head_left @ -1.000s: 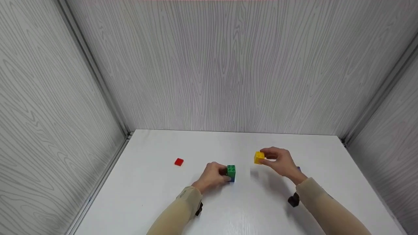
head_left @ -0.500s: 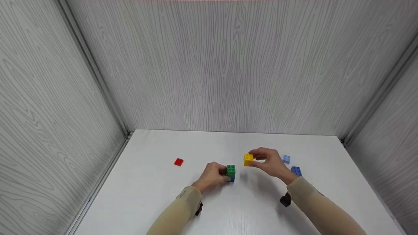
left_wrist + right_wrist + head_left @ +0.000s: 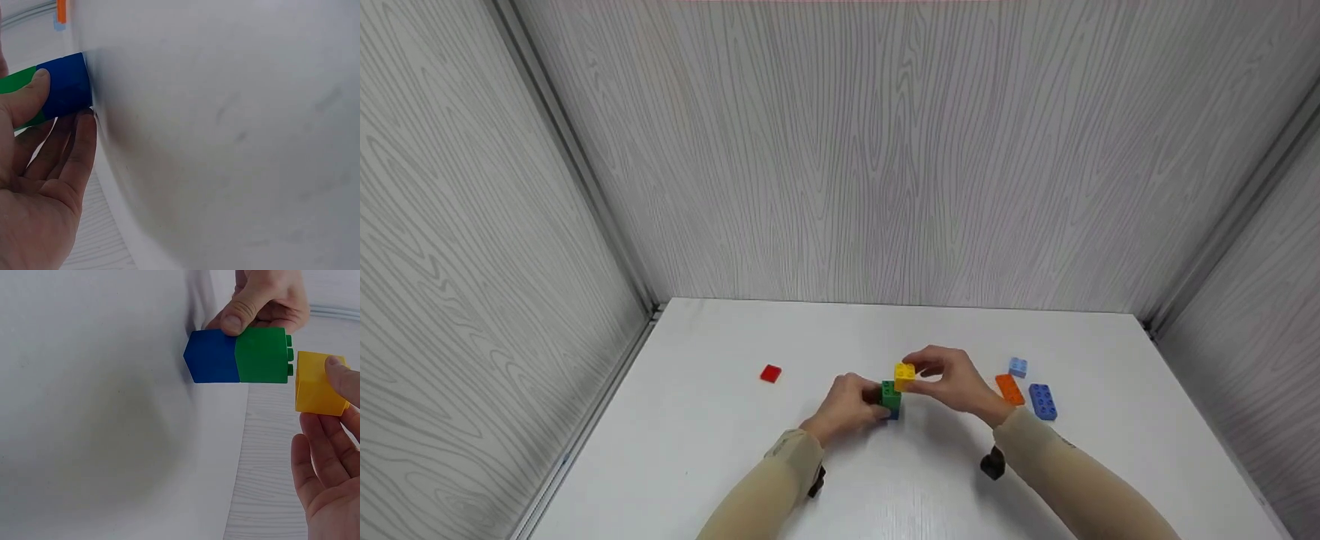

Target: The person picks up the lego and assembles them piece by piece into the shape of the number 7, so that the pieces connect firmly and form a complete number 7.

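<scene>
A green toy brick (image 3: 261, 355) is stacked on a dark blue toy brick (image 3: 212, 357), and the pair stands upright on the white table. My left hand (image 3: 846, 407) grips this stack from the left; in the left wrist view the thumb presses near the seam between the two colours. My right hand (image 3: 952, 380) pinches a yellow toy brick (image 3: 904, 376) between thumb and fingers. The yellow brick hangs just above the green brick's studs and slightly to the right, with a small gap showing in the right wrist view.
On the white table (image 3: 697, 450), a red flat brick (image 3: 770, 373) lies to the left. An orange flat brick (image 3: 1009, 390), a long blue brick (image 3: 1042, 402) and a small light blue brick (image 3: 1018, 367) lie to the right. Grey wood-grain panels (image 3: 840, 150) enclose the table.
My right hand has carried the yellow brick leftward and slightly down to the top of the stack, uncovering the bricks on the right. My left hand and the stack have stayed in place.
</scene>
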Tool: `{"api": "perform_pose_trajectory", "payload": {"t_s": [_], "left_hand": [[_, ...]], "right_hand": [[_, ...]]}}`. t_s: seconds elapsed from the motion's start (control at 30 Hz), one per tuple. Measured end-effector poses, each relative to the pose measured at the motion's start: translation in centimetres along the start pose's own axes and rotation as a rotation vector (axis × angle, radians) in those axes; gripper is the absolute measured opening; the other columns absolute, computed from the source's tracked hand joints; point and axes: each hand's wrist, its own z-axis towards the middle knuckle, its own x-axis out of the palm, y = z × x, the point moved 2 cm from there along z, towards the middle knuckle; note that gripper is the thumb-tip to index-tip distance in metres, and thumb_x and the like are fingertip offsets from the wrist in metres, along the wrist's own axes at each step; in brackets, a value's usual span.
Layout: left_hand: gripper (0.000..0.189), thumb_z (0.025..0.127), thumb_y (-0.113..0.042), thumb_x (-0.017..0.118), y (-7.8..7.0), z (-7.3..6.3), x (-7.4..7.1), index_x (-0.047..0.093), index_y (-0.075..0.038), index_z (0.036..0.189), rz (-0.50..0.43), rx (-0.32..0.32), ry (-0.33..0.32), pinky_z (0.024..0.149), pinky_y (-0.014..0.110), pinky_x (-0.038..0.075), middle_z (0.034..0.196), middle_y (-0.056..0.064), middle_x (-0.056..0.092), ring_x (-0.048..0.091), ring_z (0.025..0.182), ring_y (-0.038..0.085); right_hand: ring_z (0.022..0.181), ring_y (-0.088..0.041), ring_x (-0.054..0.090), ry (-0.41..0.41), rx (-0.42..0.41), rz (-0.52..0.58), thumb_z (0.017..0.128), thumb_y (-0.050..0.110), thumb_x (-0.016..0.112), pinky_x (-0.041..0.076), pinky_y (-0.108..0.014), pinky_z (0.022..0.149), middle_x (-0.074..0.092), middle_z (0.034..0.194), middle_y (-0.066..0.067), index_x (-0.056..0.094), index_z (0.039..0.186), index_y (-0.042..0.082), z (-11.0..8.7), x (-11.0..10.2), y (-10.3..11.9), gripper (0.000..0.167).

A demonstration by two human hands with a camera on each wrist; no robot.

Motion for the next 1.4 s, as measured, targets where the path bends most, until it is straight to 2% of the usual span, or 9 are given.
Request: {"api": "perform_pose_trajectory", "payload": {"t_s": [0.23,0.43,0.57,0.73,0.87,1.0,1.1,1.4], "left_hand": [[0.023,0.099,-0.014,0.087,-0.2,-0.1,-0.2,0.087,-0.013,0.122,0.005,-0.011,-0.003,0.119,0.052,0.057,0.109,-0.001,0.084,0.068,0.102,0.017],[0.026,0.099,-0.013,0.086,-0.2,-0.1,-0.2,0.087,-0.013,0.125,-0.001,-0.036,-0.002,0.118,0.051,0.059,0.112,0.0,0.085,0.072,0.104,0.017],[0.025,0.099,-0.013,0.086,0.0,0.0,-0.2,0.087,-0.012,0.124,-0.002,0.006,-0.006,0.116,0.051,0.061,0.112,0.002,0.087,0.074,0.103,0.018],[0.026,0.098,-0.012,0.086,0.1,0.0,-0.2,0.087,-0.011,0.124,0.019,0.067,-0.011,0.112,0.049,0.063,0.111,0.001,0.088,0.075,0.102,0.015],[0.027,0.098,-0.012,0.085,0.2,-0.3,0.0,0.087,-0.013,0.125,0.027,0.053,-0.004,0.113,0.049,0.062,0.112,0.0,0.087,0.074,0.102,0.013],[0.028,0.099,-0.011,0.084,0.3,-0.1,0.0,0.086,-0.014,0.127,0.016,0.051,0.0,0.114,0.05,0.062,0.114,-0.001,0.087,0.073,0.102,0.013],[0.028,0.099,-0.01,0.084,0.2,0.0,-0.1,0.087,-0.014,0.126,0.002,0.049,0.0,0.113,0.049,0.062,0.114,-0.001,0.087,0.072,0.101,0.013],[0.027,0.099,-0.013,0.086,0.2,-0.2,-0.4,0.086,-0.014,0.126,-0.044,0.008,0.008,0.113,0.051,0.061,0.113,-0.001,0.085,0.07,0.102,0.016]], "right_hand": [[0.116,-0.028,0.078,0.007,-0.022,0.031,0.099,0.019,0.088,0.066,-0.05,0.107,0.081,0.127,-0.01,0.081,0.134,0.012,0.6,0.7,0.3,0.037],[0.118,-0.03,0.078,0.02,-0.044,0.051,0.1,0.02,0.088,0.067,-0.044,0.105,0.08,0.128,-0.011,0.08,0.135,0.013,0.8,1.1,0.2,0.037],[0.119,-0.03,0.079,0.031,-0.038,0.057,0.1,0.021,0.087,0.067,-0.039,0.105,0.08,0.129,-0.009,0.08,0.134,0.015,0.9,1.2,0.3,0.036],[0.116,-0.032,0.079,0.048,-0.053,0.048,0.099,0.018,0.088,0.068,-0.045,0.104,0.08,0.124,-0.011,0.083,0.131,0.013,1.1,1.5,0.6,0.032],[0.112,-0.029,0.079,0.073,-0.059,0.009,0.099,0.017,0.088,0.068,-0.05,0.103,0.08,0.121,-0.01,0.084,0.129,0.013,1.2,1.6,1.1,0.03],[0.107,-0.021,0.077,0.082,-0.05,-0.036,0.098,0.017,0.089,0.069,-0.045,0.101,0.081,0.119,-0.006,0.086,0.127,0.015,1.4,1.4,1.3,0.029],[0.106,-0.018,0.077,0.083,-0.025,-0.024,0.097,0.017,0.09,0.069,-0.04,0.099,0.081,0.118,-0.003,0.086,0.126,0.016,1.6,1.2,1.2,0.029],[0.108,-0.022,0.078,0.071,0.032,0.014,0.096,0.013,0.09,0.069,-0.031,0.095,0.08,0.118,-0.005,0.087,0.124,0.016,1.6,1.6,0.9,0.028]]}}
